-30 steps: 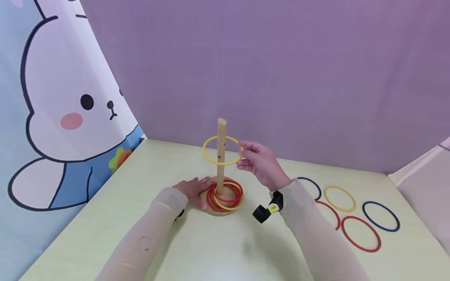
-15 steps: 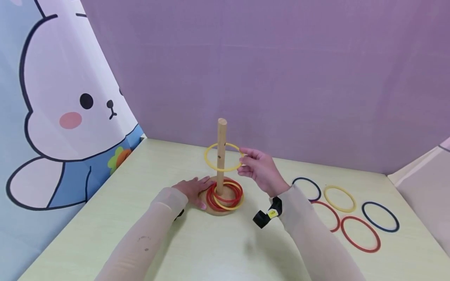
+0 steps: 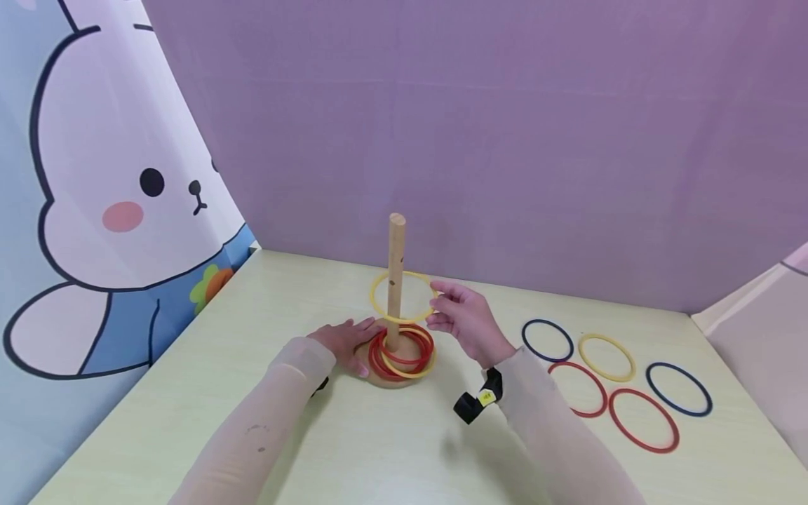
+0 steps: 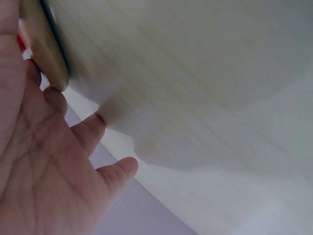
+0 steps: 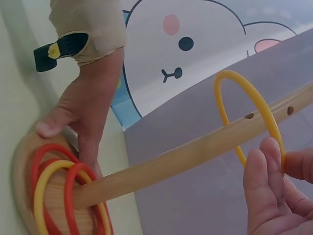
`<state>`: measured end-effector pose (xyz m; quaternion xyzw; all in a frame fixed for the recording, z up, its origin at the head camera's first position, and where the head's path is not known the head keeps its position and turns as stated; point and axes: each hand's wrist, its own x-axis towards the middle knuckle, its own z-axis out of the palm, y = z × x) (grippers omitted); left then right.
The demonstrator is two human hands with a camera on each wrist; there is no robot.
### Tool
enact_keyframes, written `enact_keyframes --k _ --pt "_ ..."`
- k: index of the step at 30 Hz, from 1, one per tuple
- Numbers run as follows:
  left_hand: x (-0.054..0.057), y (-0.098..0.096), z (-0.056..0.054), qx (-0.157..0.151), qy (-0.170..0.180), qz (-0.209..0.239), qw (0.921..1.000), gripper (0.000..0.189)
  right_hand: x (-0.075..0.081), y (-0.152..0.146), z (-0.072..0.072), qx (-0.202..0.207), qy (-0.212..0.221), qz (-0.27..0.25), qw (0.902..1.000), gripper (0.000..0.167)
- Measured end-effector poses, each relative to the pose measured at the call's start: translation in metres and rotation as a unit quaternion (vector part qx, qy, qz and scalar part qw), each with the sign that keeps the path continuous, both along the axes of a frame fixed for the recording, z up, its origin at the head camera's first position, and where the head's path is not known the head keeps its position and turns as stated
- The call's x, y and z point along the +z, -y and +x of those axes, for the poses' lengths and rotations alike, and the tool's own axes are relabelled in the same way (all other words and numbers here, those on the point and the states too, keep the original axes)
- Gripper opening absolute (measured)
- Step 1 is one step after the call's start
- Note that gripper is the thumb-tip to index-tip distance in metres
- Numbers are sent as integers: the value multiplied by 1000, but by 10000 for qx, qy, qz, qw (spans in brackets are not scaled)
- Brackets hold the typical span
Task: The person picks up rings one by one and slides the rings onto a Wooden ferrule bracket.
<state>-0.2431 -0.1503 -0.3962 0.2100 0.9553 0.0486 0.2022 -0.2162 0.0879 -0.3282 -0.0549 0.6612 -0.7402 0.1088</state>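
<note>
A wooden peg (image 3: 395,245) stands upright on a round wooden base (image 3: 384,382). My right hand (image 3: 467,317) pinches a thin yellow ring (image 3: 413,322) between thumb and fingertips. That ring encircles the peg partway down, above several red rings (image 3: 376,365) and another yellow ring (image 3: 410,376) lying at the bottom. My left hand (image 3: 344,344) rests on the left side of the base, fingers and thumb spread. In the left wrist view, two straight fingers (image 4: 120,175) stick out past the base edge (image 4: 51,58).
On the table's right side lie two blue rings (image 3: 548,320) (image 3: 678,409), two red rings (image 3: 577,364) (image 3: 644,447) and a yellow ring (image 3: 606,337). A purple backdrop (image 3: 473,140) rises behind the table, and a rabbit-printed cloth (image 3: 95,168) hangs at the left.
My right hand has lowered the yellow ring along the peg, closer to the rings at the bottom. My left hand has stayed on the base.
</note>
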Motion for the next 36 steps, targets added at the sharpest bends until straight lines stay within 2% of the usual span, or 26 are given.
enact_keyframes --k 6,21,36 --pt "-2 1 -1 -51 -32 42 10000 90 -14 -1 1 -88 97 12 9999 38" --pt "-4 1 0 141 34 39 9999 91 -53 -2 0 -109 260 -61 9996 39" --pt "-9 2 -7 147 -24 44 9999 92 -79 -3 0 -145 337 -34 9993 38"
